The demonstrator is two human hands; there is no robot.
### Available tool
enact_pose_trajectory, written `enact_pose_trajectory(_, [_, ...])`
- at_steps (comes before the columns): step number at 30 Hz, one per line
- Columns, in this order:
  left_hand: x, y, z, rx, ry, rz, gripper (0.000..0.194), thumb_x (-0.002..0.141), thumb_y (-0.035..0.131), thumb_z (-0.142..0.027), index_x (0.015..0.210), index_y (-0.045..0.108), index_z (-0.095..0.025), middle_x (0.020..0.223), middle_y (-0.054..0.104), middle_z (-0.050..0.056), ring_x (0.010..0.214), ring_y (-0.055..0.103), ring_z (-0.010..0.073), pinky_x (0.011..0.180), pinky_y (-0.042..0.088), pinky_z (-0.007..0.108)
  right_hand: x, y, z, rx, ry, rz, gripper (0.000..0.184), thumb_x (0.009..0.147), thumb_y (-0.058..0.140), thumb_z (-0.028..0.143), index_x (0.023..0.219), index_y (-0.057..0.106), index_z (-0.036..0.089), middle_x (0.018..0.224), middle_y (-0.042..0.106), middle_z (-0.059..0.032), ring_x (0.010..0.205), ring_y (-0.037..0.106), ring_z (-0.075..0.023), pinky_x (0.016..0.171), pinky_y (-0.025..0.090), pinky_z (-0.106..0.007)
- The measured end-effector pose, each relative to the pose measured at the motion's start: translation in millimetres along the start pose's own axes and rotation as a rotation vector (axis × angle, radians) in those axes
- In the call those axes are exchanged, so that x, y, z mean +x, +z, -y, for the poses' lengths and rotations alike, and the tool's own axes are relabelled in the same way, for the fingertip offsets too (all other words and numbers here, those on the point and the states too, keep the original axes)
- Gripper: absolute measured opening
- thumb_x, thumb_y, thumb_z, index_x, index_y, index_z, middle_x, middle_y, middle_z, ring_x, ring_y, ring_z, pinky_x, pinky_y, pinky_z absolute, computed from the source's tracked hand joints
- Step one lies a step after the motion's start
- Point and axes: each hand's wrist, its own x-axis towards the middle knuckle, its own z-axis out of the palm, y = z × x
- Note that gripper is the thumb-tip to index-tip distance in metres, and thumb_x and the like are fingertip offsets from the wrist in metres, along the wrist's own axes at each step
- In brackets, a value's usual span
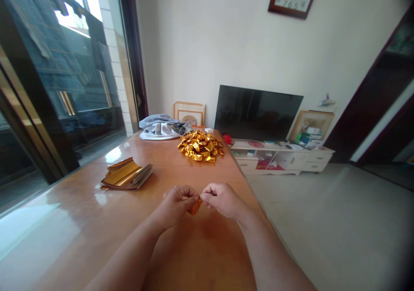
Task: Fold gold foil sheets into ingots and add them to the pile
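Between my two hands, just above the wooden table point(106, 230), is a small piece of shiny gold foil paper point(195, 207). My left hand point(180, 202) is closed around most of it, thumb on the near side. At its right edge, my right hand point(221, 198) pinches the foil between thumb and fingertips. Fingers hide much of the piece, so its exact shape cannot be made out. A stack of flat gold foil sheets point(126, 174) lies to the left, its top sheets curling up. Beyond my hands sits a heap of folded gold foil pieces point(200, 146).
Grey and white cloth point(160, 128) lies bunched at the table's far end. The table's right edge runs close to my right forearm. Past it stand a white TV cabinet point(281, 159) and a television point(258, 114). A glass sliding door point(97, 75) is on the left.
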Motion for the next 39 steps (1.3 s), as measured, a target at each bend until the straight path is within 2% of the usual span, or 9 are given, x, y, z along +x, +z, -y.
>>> enact_pose_trajectory(3, [0,-0.3,2,0.057,-0.013,0.084,0.018,0.068,0.073,-0.037,0.066,0.071,-0.019,0.056,0.066,0.002,0.055,0.058,0.0161,0.056,0.043,0.026,-1,-3,2,0.012,-0.008,0.015,0.022,0.088,0.057,0.034,0.078,0.067,0.017,0.068,0.066,-0.0006,0.059,0.056,-0.0114,0.059,0.043,-0.022])
enact_pose_trajectory(8, [-1,0.6,-1,0.031,-0.034,0.119,0.022,0.068,0.074,-0.040,0.069,0.070,-0.018,0.060,0.066,0.003,0.056,0.058,0.0160,0.055,0.043,0.025,-3,-3,5,-0.020,-0.006,0.039,0.024,0.090,0.057,0.035,0.078,0.067,0.017,0.068,0.066,-0.0007,0.059,0.057,-0.0115,0.059,0.044,-0.022])
enact_pose_trajectory(13, [0,-2.6,-5,-0.028,-0.087,0.186,0.031,0.074,0.072,-0.046,0.074,0.068,-0.015,0.064,0.064,0.003,0.057,0.054,0.0134,0.055,0.041,0.024,-3,-3,10,0.139,-0.005,0.046,0.029,0.091,0.057,0.040,0.081,0.067,0.015,0.075,0.069,-0.0030,0.066,0.062,-0.0129,0.065,0.048,-0.024])
enact_pose_trajectory(19, [2,-6.4,-5,-0.047,-0.087,0.169,0.033,0.075,0.073,-0.047,0.074,0.066,-0.015,0.066,0.063,0.002,0.058,0.052,0.0118,0.055,0.037,0.022,-3,-7,13,0.212,0.024,-0.009,0.031,0.091,0.055,0.042,0.083,0.068,0.014,0.082,0.073,-0.0065,0.069,0.065,-0.0143,0.070,0.051,-0.027])
enact_pose_trajectory(26, [1,-6.3,-4,-0.078,-0.095,0.197,0.032,0.076,0.073,-0.047,0.074,0.067,-0.015,0.064,0.062,0.001,0.058,0.051,0.0121,0.055,0.037,0.023,-5,-5,18,0.139,-0.009,-0.002,0.019,0.088,0.056,0.030,0.080,0.066,0.016,0.076,0.069,-0.0023,0.067,0.062,-0.0128,0.066,0.048,-0.025])
enact_pose_trajectory(32, [-2,-4.4,-7,-0.086,-0.090,0.218,0.028,0.076,0.074,-0.043,0.080,0.071,-0.016,0.067,0.063,0.002,0.060,0.052,0.0130,0.055,0.037,0.023,-7,-4,20,0.098,-0.002,0.000,0.018,0.088,0.056,0.030,0.079,0.064,0.017,0.071,0.065,-0.0009,0.064,0.058,-0.0119,0.063,0.046,-0.023])
enact_pose_trajectory(39, [0,-6.8,-9,-0.140,-0.101,0.185,0.032,0.074,0.075,-0.047,0.077,0.068,-0.015,0.065,0.062,0.002,0.057,0.050,0.0118,0.054,0.035,0.023,-5,-4,19,0.184,-0.029,-0.046,0.020,0.088,0.055,0.033,0.081,0.064,0.016,0.075,0.066,-0.0018,0.067,0.059,-0.0128,0.067,0.047,-0.025])
